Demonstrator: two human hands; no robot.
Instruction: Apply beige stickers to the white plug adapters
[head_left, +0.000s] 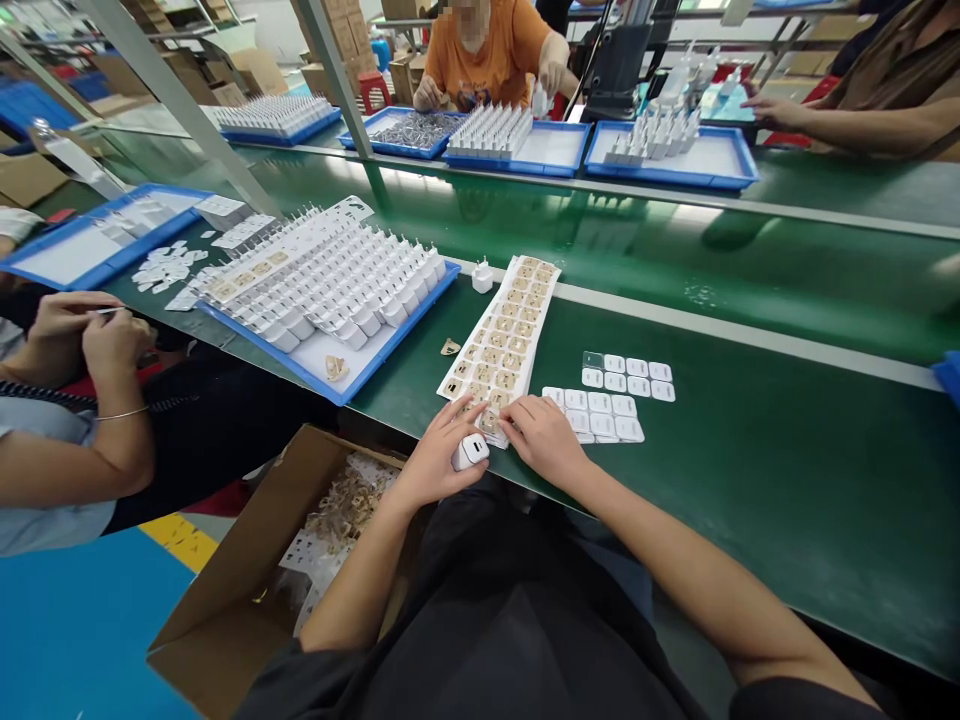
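Observation:
My left hand [444,452] is wrapped round a small white charger [471,452] whose port face points up, at the table's near edge. Its fingertips touch the near end of a long sheet of tan stickers [506,335]. On the same end of that sheet rests my right hand [546,438], its fingers bent together; whatever they pinch is too small to make out. Two groups of white square labels [600,415] lie just to the right of my right hand. One white plug [482,276] stands beside the sheet's far end, and a loose tan piece [450,347] lies left of the sheet.
Left of the sheet, a blue tray [390,360] holds rows of white chargers. An open cardboard box [247,580] with scraps stands below the table edge. A co-worker's hands [105,330] are at the far left. Across the green table [750,430], people sit behind more blue trays.

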